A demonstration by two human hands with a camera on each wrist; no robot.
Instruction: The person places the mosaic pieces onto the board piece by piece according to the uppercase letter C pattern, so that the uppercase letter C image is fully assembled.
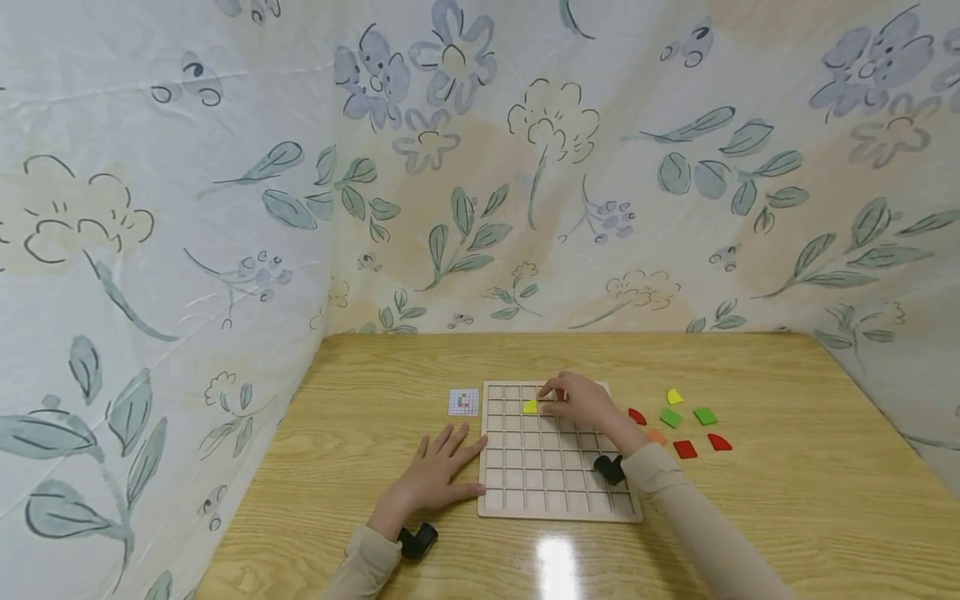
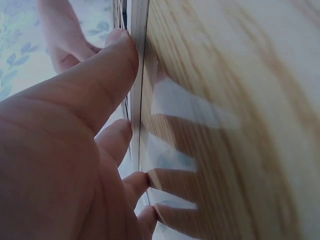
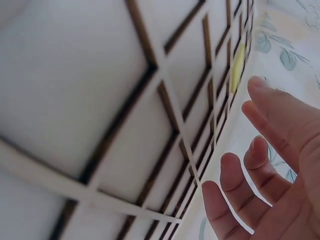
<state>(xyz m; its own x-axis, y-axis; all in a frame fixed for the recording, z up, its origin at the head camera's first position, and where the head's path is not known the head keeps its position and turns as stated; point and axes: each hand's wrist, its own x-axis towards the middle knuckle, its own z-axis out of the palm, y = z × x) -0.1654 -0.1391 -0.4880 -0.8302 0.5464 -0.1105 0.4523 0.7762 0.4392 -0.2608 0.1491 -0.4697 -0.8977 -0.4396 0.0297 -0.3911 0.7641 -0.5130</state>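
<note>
And here we go, a good look at me: long beige sleeves on both arms, plain cloth all the way! My left sleeve (image 1: 369, 557) ends in a cuff, rumpled at the wrist, and my right sleeve (image 1: 693, 508) runs smoother, its cuff creasing softly. Out come the hands, left hand (image 1: 437, 477) and right hand (image 1: 588, 402), both bare! And at each wrist, a small black camera, left (image 1: 418, 542) and right (image 1: 610, 469), chunky and angular, though their finer details seem lost in shadow.
</note>
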